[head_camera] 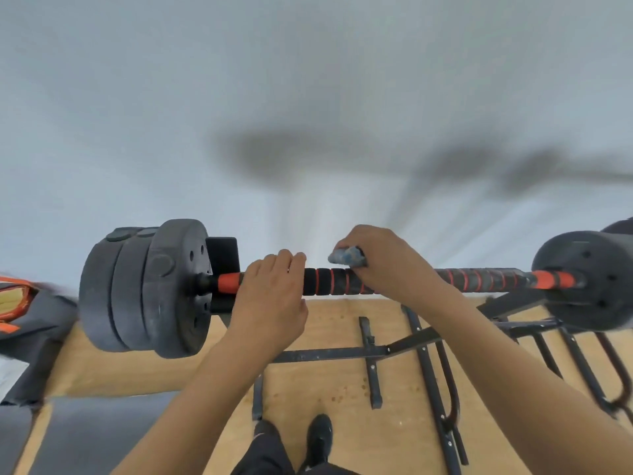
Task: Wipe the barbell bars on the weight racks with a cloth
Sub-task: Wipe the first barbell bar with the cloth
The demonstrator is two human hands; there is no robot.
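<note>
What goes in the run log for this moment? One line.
left hand: gripping barbell bar | right hand: pressing cloth on bar | phase: wiping

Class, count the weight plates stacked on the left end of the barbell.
3, side by side on the left end of the bar: outer plate, middle plate, inner plate nearest the left hand. More could hide behind them.

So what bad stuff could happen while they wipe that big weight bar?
The barbell bar might roll on its rack as the right hand rubs the cloth along it, pinching the left hand. Heavy plates hang above the shoe; a slip could hurt toes.
</note>
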